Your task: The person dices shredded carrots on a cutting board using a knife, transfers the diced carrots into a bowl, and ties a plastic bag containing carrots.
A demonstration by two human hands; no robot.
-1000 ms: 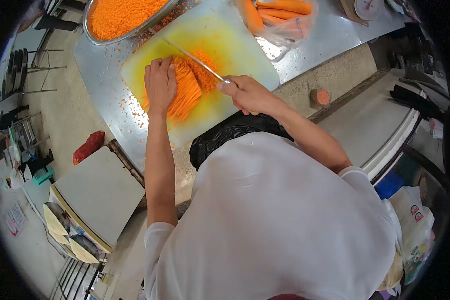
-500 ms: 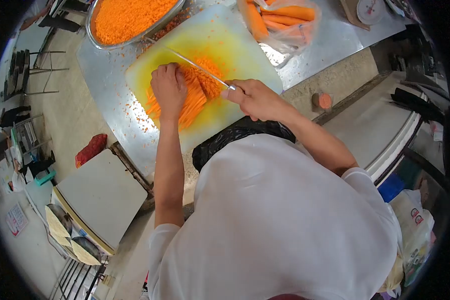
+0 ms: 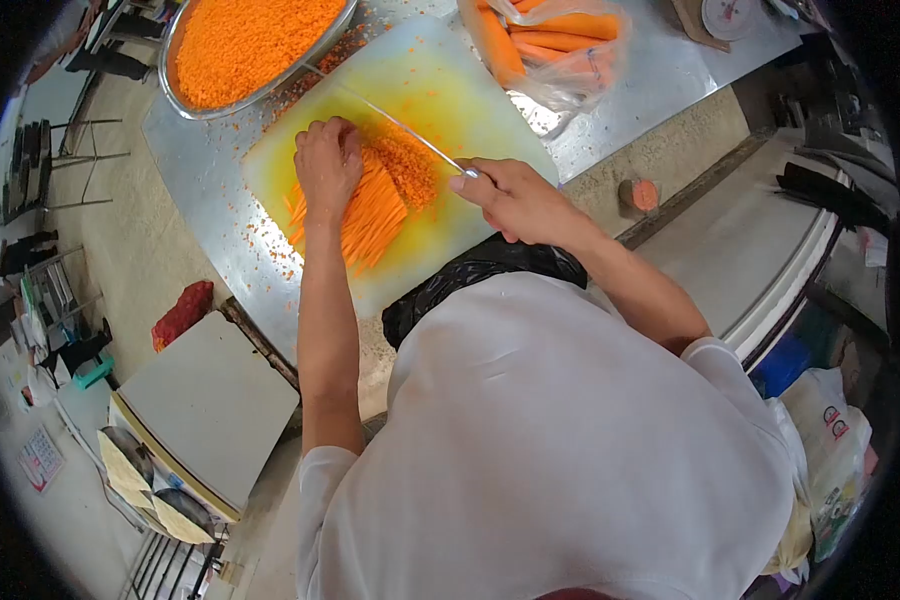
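Head view: carrot strips (image 3: 372,218) are covered at their far left by the left hand (image 3: 330,168), the nearer one.
The knife (image 3: 400,125) is pinched in the right hand's closed grip (image 3: 482,180), its blade slanted from there toward far left; chopped carrot (image 3: 410,168) is seen between blade and strips, left of that grip on the cutting board (image 3: 440,60). Left fingers are bent; whether anything is pinched cannot be told.

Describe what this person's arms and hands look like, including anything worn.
The left hand and right hand are ungloved, and the forearms bare, with no watch or bracelet visible. Plain white short sleeves cover the upper arms.
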